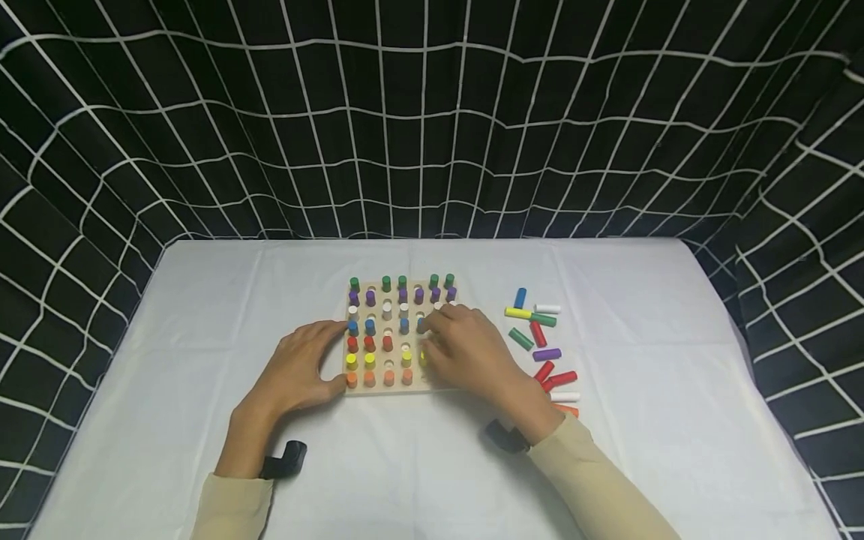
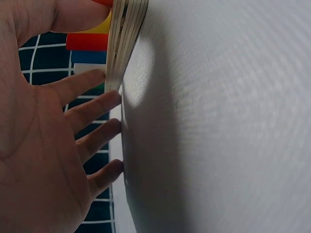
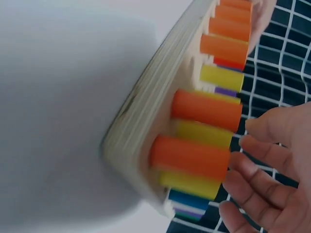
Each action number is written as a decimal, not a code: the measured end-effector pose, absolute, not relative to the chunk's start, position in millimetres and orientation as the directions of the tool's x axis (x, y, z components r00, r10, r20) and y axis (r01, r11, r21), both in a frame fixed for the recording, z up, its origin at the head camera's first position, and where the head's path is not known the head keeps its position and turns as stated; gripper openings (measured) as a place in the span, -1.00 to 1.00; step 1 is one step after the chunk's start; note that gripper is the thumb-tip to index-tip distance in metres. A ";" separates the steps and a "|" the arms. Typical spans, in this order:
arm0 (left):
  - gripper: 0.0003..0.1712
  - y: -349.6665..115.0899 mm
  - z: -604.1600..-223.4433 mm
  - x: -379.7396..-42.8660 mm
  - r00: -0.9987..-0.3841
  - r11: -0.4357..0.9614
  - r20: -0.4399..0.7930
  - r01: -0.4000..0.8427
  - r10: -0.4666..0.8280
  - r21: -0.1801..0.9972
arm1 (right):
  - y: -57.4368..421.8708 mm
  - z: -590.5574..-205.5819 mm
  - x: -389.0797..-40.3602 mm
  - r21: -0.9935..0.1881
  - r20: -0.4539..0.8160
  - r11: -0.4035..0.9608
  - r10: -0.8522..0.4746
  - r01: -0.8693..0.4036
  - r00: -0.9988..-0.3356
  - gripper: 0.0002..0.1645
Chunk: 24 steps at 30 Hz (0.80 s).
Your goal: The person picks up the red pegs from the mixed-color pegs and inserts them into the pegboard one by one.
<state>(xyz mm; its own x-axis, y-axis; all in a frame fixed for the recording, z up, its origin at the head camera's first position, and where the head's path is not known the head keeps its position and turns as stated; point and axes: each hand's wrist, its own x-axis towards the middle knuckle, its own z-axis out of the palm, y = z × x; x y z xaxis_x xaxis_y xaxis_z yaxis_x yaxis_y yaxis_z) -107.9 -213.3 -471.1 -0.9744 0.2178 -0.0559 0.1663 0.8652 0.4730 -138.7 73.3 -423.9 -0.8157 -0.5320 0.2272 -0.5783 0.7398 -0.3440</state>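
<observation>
A wooden pegboard point(image 1: 378, 391) lies on the table with rows of green, purple, white, blue, red, yellow and orange pegs; a few holes between them are bare. My left hand point(image 1: 295, 369) rests along its left edge, the thumb at the near corner and the straight, spread fingers by the side. Over the right part of the board is my right hand point(image 1: 472, 352), its index fingertip right at a blue peg point(image 1: 421, 325). In the right wrist view its fingers point(image 3: 265, 160) are relaxed beside the orange pegs point(image 3: 192, 158), with no peg visible between them. This hand hides several pegs.
Loose pegs lie right of the board: a blue peg point(image 1: 520, 298), a yellow peg point(image 1: 517, 313), a purple peg point(image 1: 547, 355) and several others, some partly behind my right wrist. White cloth point(image 1: 324, 480) covers the table. A dark curtain point(image 1: 405, 135) with white grid lines surrounds it.
</observation>
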 end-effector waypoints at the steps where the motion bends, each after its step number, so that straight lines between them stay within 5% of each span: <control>1: -0.03 -214.2 -471.0 -107.6 -0.974 0.866 -0.054 0.168 0.218 0.472 | 76.2 -424.6 -138.0 -0.346 0.233 0.738 -0.531 -0.579 -0.815 -0.74; 24: -0.03 -211.8 -467.5 -105.8 -0.972 0.868 -0.059 0.173 0.225 0.466 | 142.2 -428.0 -123.6 -0.335 0.225 0.801 -0.444 -0.497 -0.867 -0.78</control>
<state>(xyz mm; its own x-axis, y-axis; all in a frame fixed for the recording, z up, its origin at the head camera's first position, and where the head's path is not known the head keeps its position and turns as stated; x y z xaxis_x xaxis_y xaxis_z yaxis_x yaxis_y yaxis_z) -105.8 -211.8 -467.5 -0.9725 0.2255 -0.0589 0.1729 0.8677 0.4661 -123.6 142.2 -428.0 -0.8674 -0.4437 0.2253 -0.4966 0.8007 -0.3350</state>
